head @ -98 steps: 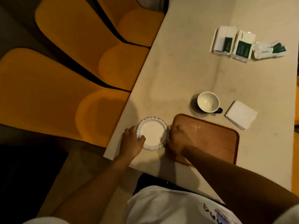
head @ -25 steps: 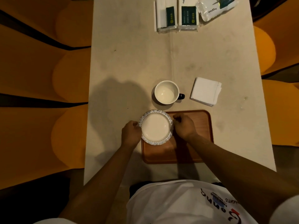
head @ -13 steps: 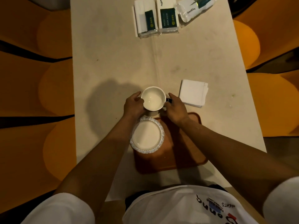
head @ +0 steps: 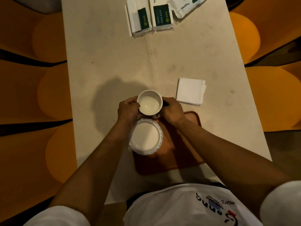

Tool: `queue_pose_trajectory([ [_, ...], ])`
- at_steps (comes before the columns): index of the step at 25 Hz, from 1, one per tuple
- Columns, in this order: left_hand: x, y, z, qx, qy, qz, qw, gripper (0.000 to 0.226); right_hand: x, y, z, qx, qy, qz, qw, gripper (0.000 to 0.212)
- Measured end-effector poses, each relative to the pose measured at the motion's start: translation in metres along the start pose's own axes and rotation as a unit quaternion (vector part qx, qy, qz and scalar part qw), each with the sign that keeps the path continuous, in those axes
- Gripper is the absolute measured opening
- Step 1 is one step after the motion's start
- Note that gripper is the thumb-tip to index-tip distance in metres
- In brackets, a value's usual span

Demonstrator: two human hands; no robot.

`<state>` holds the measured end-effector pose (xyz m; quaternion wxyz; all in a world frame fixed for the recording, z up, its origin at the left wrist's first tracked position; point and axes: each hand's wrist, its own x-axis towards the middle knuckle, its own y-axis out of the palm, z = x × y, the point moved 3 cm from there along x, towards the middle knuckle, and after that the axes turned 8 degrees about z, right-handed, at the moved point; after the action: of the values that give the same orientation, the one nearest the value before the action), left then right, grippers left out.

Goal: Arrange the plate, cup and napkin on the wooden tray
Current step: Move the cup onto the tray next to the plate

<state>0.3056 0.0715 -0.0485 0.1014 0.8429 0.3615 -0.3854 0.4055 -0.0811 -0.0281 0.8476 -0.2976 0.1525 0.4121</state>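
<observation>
A white cup (head: 149, 104) with a dark handle is held between both hands just beyond the far left corner of the wooden tray (head: 177, 154). My left hand (head: 128, 110) grips the cup's left side, and my right hand (head: 172, 110) covers the handle on its right. A white plate (head: 145, 139) with a patterned rim lies on the tray's left part, directly below the cup in the view. The folded white napkin (head: 190, 91) lies on the table beyond the tray's right end, apart from both hands.
Three white tissue packs (head: 156, 15) with green labels lie at the table's far end. Orange seats (head: 40, 95) line both long sides of the beige table (head: 114, 54). My forearms cross the tray's near edge.
The plate went from the table onto the tray's left part and both hands let go of it. Both hands then moved up to the cup and closed on it.
</observation>
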Motion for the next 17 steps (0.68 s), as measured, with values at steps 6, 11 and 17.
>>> queue_pose_trajectory([
  [6, -0.041, 0.023, 0.018, 0.035, 0.006, -0.016, 0.999, 0.038, -0.049, -0.027, -0.01, -0.005, -0.008, -0.007, 1.0, 0.042],
  [11, -0.073, 0.067, 0.046, -0.032, -0.013, 0.031, 0.999, 0.033, -0.079, -0.057, -0.047, 0.025, 0.047, -0.066, 0.996, 0.043],
  [17, -0.087, 0.105, 0.061, -0.032, -0.031, 0.031, 0.999, 0.032, -0.09, -0.078, -0.073, 0.016, 0.076, -0.09, 0.993, 0.043],
])
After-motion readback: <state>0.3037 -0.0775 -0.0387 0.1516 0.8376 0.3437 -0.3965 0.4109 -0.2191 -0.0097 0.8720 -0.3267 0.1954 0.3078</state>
